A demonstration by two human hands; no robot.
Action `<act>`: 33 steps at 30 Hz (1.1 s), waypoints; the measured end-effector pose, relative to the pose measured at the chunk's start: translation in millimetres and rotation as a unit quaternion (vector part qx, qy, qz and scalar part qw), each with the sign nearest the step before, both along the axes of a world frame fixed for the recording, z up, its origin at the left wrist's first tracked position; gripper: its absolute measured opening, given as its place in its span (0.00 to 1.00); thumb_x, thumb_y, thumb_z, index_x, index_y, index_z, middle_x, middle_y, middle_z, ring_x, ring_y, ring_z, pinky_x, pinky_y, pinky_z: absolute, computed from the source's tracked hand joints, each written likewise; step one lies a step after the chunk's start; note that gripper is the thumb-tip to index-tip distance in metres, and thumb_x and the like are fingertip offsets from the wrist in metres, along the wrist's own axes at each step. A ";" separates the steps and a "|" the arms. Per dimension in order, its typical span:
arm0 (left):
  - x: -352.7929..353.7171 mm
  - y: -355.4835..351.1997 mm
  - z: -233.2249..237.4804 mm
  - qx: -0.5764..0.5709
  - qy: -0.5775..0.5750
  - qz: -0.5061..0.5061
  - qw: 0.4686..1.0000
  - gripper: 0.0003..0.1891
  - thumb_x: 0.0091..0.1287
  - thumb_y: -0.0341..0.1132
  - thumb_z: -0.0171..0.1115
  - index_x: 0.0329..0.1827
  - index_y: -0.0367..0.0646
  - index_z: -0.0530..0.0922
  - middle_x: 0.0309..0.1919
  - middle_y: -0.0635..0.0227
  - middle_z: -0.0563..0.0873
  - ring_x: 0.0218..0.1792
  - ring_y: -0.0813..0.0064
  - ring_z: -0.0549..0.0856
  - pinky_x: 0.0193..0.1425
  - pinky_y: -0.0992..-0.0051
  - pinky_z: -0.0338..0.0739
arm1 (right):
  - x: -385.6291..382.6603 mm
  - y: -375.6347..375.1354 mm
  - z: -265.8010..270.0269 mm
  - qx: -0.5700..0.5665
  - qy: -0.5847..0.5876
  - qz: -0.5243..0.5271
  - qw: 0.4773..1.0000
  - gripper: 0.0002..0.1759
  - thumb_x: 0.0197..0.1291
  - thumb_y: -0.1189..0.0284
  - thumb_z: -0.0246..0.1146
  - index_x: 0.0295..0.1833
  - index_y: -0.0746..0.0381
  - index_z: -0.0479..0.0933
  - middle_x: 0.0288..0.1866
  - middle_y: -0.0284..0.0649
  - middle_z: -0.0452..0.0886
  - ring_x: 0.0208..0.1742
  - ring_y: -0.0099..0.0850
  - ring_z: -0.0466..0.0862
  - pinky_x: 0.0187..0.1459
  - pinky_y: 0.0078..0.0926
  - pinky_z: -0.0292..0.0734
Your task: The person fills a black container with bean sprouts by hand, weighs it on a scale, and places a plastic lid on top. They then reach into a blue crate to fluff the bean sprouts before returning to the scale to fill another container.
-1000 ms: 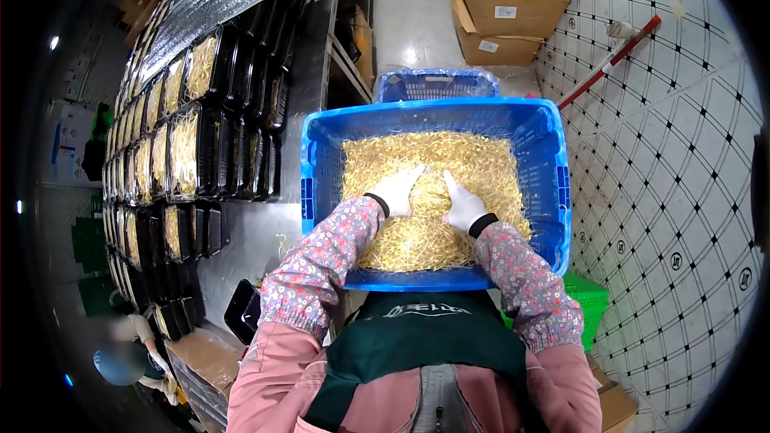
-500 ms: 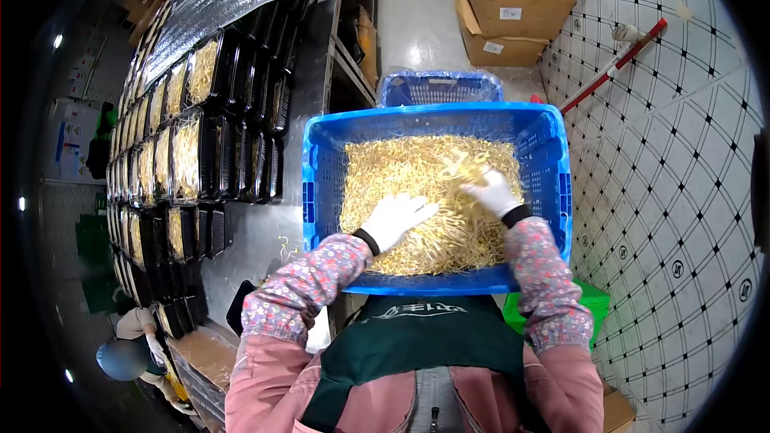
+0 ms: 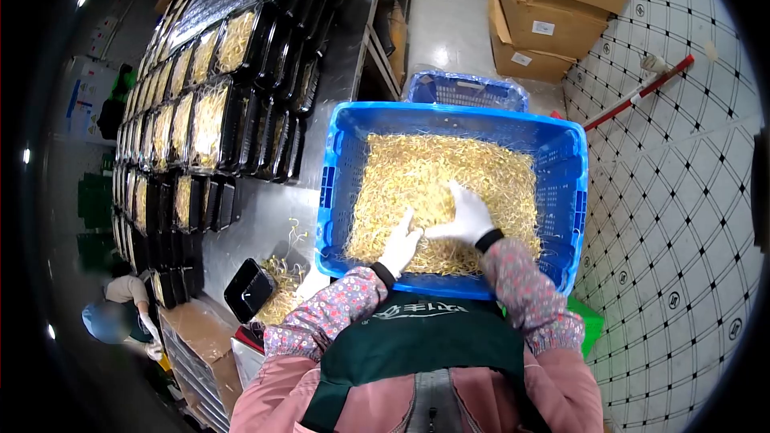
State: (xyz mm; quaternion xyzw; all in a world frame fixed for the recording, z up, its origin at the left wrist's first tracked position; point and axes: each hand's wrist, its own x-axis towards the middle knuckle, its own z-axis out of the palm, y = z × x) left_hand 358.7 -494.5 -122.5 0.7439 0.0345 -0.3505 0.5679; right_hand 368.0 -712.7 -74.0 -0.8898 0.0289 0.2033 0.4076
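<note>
Pale yellow bean sprouts [image 3: 401,164] fill a large blue plastic crate [image 3: 461,112] in front of me. My left hand [image 3: 401,245], in a white glove, rests among the sprouts near the crate's front side, thumb and fingers apart. Close to its right, my right hand [image 3: 469,216], also gloved, curves over the sprouts with its thumb pointing left and fingers reaching forward. A blurred patch of sprouts lies between the two hands. Neither hand is closed round a clump that I can make out.
Stacked black trays of sprouts [image 3: 212,124] line the metal table [image 3: 269,204] at left. A black tray [image 3: 249,291] leans beside loose sprouts [image 3: 281,277]. Behind the crate are another blue crate [image 3: 469,84] and cardboard boxes [image 3: 553,24]. A co-worker [image 3: 120,309] is at lower left.
My right hand has moved left and nearer my left hand, which has drawn slightly back. The view has shifted, bringing the tilted black tray and loose sprouts into sight.
</note>
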 end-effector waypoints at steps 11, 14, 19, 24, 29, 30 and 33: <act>-5.9 64.9 114.5 0.041 -0.288 0.142 0.946 0.23 0.70 0.31 0.61 0.68 0.37 0.73 0.63 0.58 0.79 0.64 0.65 0.77 0.71 0.67 0.68 | -3.8 -18.4 -58.2 -0.062 0.004 -0.104 0.993 0.56 0.39 0.61 0.77 0.76 0.64 0.59 0.58 0.55 0.81 0.58 0.49 0.82 0.60 0.40 0.77; -13.6 166.7 129.0 0.150 -0.398 0.376 0.823 0.23 0.69 0.31 0.58 0.68 0.36 0.72 0.64 0.57 0.78 0.65 0.63 0.76 0.72 0.67 0.67 | 3.1 -34.4 -57.6 -0.085 0.039 -0.077 0.993 0.67 0.38 0.56 0.79 0.80 0.64 0.49 0.71 0.59 0.69 0.71 0.51 0.70 0.71 0.41 0.65; -86.6 355.6 86.1 0.511 -0.328 0.580 0.543 0.41 0.63 0.44 0.71 0.70 0.23 0.64 0.70 0.40 0.70 0.71 0.49 0.69 0.77 0.59 0.62 | -15.8 -10.7 -56.3 -0.160 -0.005 -0.041 0.986 0.71 0.34 0.54 0.82 0.79 0.68 0.46 0.74 0.58 0.63 0.75 0.51 0.64 0.74 0.42 0.59; -120.2 447.9 1.1 0.351 -0.183 0.724 0.565 0.48 0.57 0.53 0.76 0.69 0.23 0.67 0.66 0.40 0.75 0.67 0.47 0.74 0.74 0.60 0.66 | -1.9 -25.9 -46.0 -0.111 -0.017 -0.058 0.992 0.51 0.35 0.64 0.79 0.70 0.65 0.69 0.51 0.53 0.86 0.53 0.45 0.86 0.57 0.37 0.80; -121.1 440.6 -21.8 0.042 -0.041 0.841 0.538 0.28 0.59 0.41 0.74 0.61 0.40 0.77 0.52 0.61 0.83 0.47 0.61 0.83 0.41 0.51 0.81 | 0.0 -26.7 -15.3 -0.062 -0.040 -0.019 0.997 0.51 0.33 0.64 0.77 0.71 0.62 0.70 0.54 0.54 0.84 0.55 0.48 0.84 0.60 0.38 0.78; -118.0 430.9 -19.4 0.051 -0.046 0.864 0.500 0.23 0.59 0.39 0.73 0.54 0.37 0.80 0.46 0.60 0.85 0.42 0.62 0.84 0.40 0.56 0.80 | 2.1 -22.6 -9.1 -0.087 -0.044 -0.001 0.995 0.51 0.33 0.64 0.77 0.71 0.62 0.70 0.54 0.54 0.84 0.55 0.48 0.84 0.59 0.38 0.78; -117.9 433.3 -29.4 0.062 -0.180 0.853 0.486 0.11 0.61 0.32 0.67 0.41 0.31 0.83 0.37 0.60 0.86 0.36 0.65 0.85 0.42 0.68 0.82 | 11.4 4.6 33.7 -0.116 -0.085 0.047 0.989 0.52 0.34 0.64 0.77 0.71 0.62 0.68 0.57 0.54 0.82 0.58 0.49 0.82 0.61 0.38 0.77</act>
